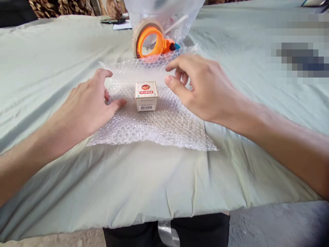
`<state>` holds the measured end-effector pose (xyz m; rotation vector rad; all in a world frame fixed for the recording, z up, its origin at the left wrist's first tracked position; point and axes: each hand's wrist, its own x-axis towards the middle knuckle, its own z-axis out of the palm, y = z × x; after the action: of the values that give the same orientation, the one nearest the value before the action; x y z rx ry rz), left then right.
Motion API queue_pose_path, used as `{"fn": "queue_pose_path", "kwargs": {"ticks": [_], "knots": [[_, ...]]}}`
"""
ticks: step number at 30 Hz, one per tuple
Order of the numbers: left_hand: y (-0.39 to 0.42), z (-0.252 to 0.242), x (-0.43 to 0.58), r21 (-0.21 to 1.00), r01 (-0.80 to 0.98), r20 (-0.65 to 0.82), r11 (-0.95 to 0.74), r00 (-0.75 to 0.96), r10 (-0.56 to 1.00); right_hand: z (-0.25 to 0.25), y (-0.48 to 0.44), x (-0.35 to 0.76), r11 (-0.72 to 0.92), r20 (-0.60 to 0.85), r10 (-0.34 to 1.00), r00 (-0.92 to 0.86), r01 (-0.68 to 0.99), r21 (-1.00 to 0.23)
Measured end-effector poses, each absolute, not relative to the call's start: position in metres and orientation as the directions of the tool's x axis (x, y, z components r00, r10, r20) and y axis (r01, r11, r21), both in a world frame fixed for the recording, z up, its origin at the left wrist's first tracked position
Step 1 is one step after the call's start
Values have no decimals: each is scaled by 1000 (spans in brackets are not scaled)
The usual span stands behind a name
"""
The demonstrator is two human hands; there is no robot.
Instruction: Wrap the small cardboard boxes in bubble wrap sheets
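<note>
One small box, seated on bubble wrap, between left hand and right hand, thumb and fingers apart on each, orange tape dispenser at the wrap's far edge

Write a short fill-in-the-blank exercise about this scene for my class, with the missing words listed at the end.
1. The small box stands on a sheet of ____.
2. The red label is on the ____ face of the box.
3. The tape dispenser is mostly ____ in colour.
4. The small box stands between the left hand and the ____.

Missing words: bubble wrap; top; orange; right hand.
</note>
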<state>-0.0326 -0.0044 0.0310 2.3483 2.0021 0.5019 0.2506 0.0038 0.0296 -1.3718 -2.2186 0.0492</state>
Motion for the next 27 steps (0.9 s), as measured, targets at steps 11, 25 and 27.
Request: {"fn": "queue_pose_path", "kwargs": {"ticks": [11, 25, 27], "knots": [[-12, 37, -17, 527, 769, 326, -362, 211, 922, 15, 9, 269, 411, 346, 883, -318, 880, -238], [9, 13, -25, 665, 364, 587, -652, 285, 758, 22, 5, 246, 396, 415, 909, -36, 383, -834], [15, 12, -28, 672, 334, 597, -661, 283, 750, 26, 2, 241, 381, 407, 910, 83, 220, -898]]}}
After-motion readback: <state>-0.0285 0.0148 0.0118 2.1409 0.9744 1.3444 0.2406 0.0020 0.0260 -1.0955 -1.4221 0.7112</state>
